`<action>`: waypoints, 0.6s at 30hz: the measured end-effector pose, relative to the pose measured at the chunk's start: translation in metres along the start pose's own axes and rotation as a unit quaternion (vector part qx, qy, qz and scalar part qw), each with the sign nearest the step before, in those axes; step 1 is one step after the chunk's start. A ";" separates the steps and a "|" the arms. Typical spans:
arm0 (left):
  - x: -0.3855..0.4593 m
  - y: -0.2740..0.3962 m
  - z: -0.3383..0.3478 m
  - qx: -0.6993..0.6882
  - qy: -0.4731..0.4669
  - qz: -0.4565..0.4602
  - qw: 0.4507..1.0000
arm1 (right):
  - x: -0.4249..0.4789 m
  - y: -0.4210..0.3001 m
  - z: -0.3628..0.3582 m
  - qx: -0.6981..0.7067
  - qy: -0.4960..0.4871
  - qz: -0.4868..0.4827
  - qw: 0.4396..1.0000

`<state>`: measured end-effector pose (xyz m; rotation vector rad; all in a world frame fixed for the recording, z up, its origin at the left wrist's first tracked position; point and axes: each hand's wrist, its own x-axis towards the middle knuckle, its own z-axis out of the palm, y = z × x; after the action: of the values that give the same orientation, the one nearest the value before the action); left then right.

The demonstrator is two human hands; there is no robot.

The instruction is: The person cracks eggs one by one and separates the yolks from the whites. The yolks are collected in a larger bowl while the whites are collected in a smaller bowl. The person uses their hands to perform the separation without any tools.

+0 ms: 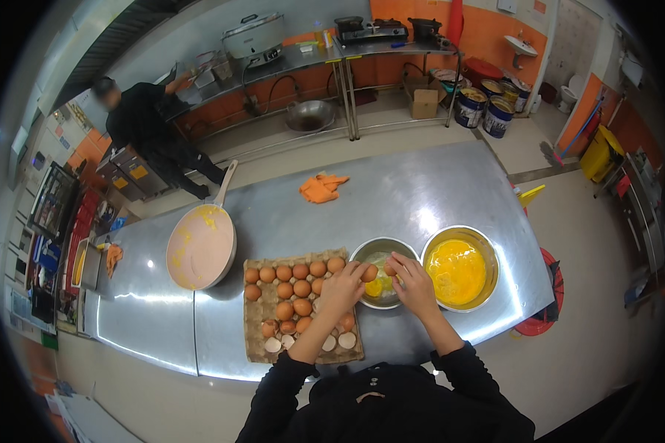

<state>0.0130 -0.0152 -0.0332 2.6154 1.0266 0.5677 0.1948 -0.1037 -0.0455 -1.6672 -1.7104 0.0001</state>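
My left hand (341, 287) grips a brown eggshell piece (369, 273) over a steel bowl (360, 249). Between the fingertips of my right hand (414, 283) is another brown shell piece (389, 269), apart from the first. Below them, egg white and yolk (373, 288) lie in that bowl. Just to its right stands a larger steel bowl (494, 277) of yellow beaten egg (458, 271). A cardboard egg tray (259, 315) sits left of the bowls, partly behind my left forearm. It holds several brown eggs (301, 288) and, in its near rows, empty shell halves (272, 345).
On the steel table (388, 188) are an orange cloth (321, 188) and a pale frying pan (199, 249) with egg residue, its handle pointing away. A co-worker (149, 122) stands at the back counter (288, 63). A red bin (548, 326) is beside the table's right edge.
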 end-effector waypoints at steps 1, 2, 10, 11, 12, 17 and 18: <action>-0.002 0.001 -0.003 0.008 0.003 0.003 1.000 | -0.003 0.002 0.002 -0.011 -0.028 0.012 0.999; -0.004 0.003 -0.007 0.015 0.006 0.006 1.000 | -0.005 0.003 0.006 -0.023 -0.057 0.023 0.998; -0.059 -0.016 -0.051 -0.080 0.035 -0.179 0.980 | -0.017 -0.039 0.047 0.359 -0.157 0.199 0.898; -0.068 -0.023 -0.054 -0.082 0.042 -0.197 0.976 | -0.018 -0.046 0.054 0.403 -0.191 0.205 0.871; -0.076 -0.026 -0.060 -0.066 0.031 -0.215 0.974 | -0.018 -0.056 0.060 0.416 -0.192 0.192 0.868; -0.108 -0.033 -0.088 0.005 -0.024 -0.302 0.953 | -0.010 -0.086 0.044 0.252 -0.130 0.166 0.945; -0.115 -0.037 -0.091 0.023 -0.025 -0.299 0.954 | -0.010 -0.084 0.035 0.180 -0.144 0.240 0.943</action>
<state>-0.1272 -0.0591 0.0033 2.1621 1.7239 0.3258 0.1039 -0.1086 -0.0354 -1.8123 -1.3471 0.7749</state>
